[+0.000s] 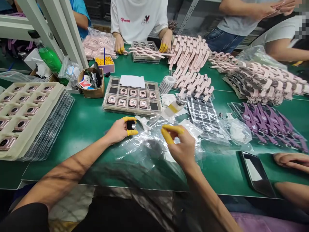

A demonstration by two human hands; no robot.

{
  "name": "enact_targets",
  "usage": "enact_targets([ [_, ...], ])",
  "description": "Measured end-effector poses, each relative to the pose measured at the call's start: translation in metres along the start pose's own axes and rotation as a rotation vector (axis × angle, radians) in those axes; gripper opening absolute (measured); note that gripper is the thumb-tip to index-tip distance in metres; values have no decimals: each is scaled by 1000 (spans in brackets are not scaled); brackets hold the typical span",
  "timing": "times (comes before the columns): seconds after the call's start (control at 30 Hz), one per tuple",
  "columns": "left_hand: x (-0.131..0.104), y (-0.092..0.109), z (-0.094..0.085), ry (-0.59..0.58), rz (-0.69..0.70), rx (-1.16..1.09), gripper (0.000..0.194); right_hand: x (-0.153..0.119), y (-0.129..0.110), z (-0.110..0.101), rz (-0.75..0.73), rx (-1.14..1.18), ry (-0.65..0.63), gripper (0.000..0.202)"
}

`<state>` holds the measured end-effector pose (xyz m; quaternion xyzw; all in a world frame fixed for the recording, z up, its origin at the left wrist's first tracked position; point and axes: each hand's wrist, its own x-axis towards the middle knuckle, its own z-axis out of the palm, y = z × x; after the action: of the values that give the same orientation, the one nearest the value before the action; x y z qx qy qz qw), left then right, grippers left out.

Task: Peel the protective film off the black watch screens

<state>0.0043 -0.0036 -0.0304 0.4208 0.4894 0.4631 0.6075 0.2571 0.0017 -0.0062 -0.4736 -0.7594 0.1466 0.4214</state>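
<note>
Yellow finger cots cover the thumb and forefinger of both my hands. My left hand (118, 130) grips a small square watch case (131, 125) by its edges, its dark screen face up with a bright reflection on it. To the right, my right hand (180, 145) hovers over clear plastic film (145, 151), thumb and forefinger pinched together; whatever may be between the tips cannot be made out. A crumpled white wipe (144, 123) lies between the hands. Behind them sits a clear tray (132, 111) of pink watch cases, with a white paper (132, 81) on top.
Stacked trays of watch cases (14, 153) stand at left, near a cardboard box (94, 92) and green bottle (49, 59). A tilted clear bottle (172, 109), pink straps (190, 53), purple straps (262, 120) and a phone (257, 174) are to the right. Co-workers' hands (165, 42) are across the table.
</note>
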Motion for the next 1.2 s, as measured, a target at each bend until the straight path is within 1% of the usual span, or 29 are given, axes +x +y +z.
enact_targets([
  [0.03,1,-2,0,-11,-3,-3,72,10,-1,14,-11,-40,-43,19],
  [0.07,2,-4,1,-15,-5,-11,72,20,-1,28,-7,-114,-135,22],
  [0.1,3,-6,2,-11,-4,-20,72,28,-1,42,-7,-202,-193,20],
  [0.17,3,-9,3,11,7,-31,71,39,3,60,-4,-286,-260,11],
  [0.2,3,-9,4,26,11,-30,70,41,5,63,-6,-290,-257,9],
  [0.27,2,-10,5,54,5,-22,67,41,10,61,-52,-200,-194,14],
  [0.37,1,-9,6,78,-19,11,65,39,13,49,-190,78,-108,19],
  [0.4,1,-9,6,76,-25,21,65,38,12,48,-229,163,-106,18],
  [0.47,0,-8,6,65,-30,33,64,36,9,51,-283,235,-146,14],
  [0.57,0,-7,7,42,-33,24,66,32,7,66,-342,185,-211,12],
  [0.63,0,-7,7,35,-33,21,67,29,7,73,-350,160,-231,9],
  [0.7,-1,-7,7,32,-34,29,65,27,9,76,-362,161,-231,5],
  [0.8,-2,-8,8,35,-37,49,62,26,9,73,-404,151,-263,11],
  [0.87,-3,-7,9,50,-49,31,62,27,9,71,-381,97,-255,13],
  [0.97,-3,-6,10,78,-70,-23,63,28,7,69,-257,-7,-202,16],
  [1.0,-2,-6,11,80,-72,-30,64,28,6,69,-235,-15,-205,16],
  [1.13,-3,-6,11,72,-59,-28,60,28,8,70,-287,44,-288,18],
  [1.2,-3,-6,12,89,-68,-33,59,30,11,70,-250,-23,-254,20],
])
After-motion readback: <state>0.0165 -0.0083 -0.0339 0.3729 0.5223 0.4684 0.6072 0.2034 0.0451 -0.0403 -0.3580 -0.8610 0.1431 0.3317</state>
